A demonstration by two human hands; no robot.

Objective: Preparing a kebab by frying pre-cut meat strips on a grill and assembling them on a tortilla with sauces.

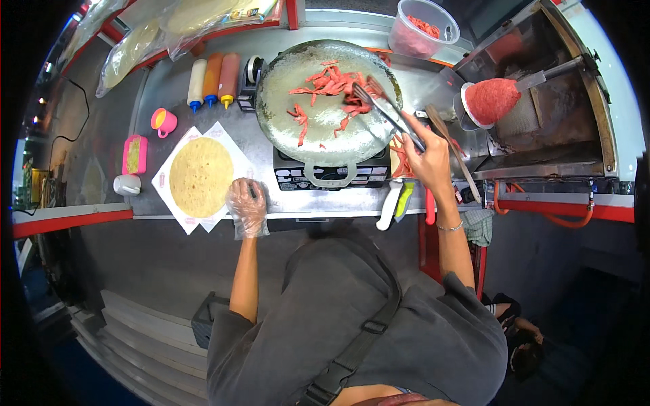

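Observation:
My right hand (428,152) grips metal tongs (388,112), their tips among red meat strips (330,81) on a large round griddle pan (330,134). The pan sits on a portable gas stove (370,175). My left hand (247,203), in a clear plastic glove, rests at the counter's front edge, beside a round flatbread (201,175) on white printed paper (166,177). Its fingers are curled; whether anything lies within them cannot be made out.
Three sauce bottles (212,78) and a tape dispenser (249,86) stand left of the pan. Knives (390,204) jut over the front edge. A wooden spatula (452,149), a meat cone (491,100) and a plastic tub (424,30) are at the right. A person (523,340) is low behind.

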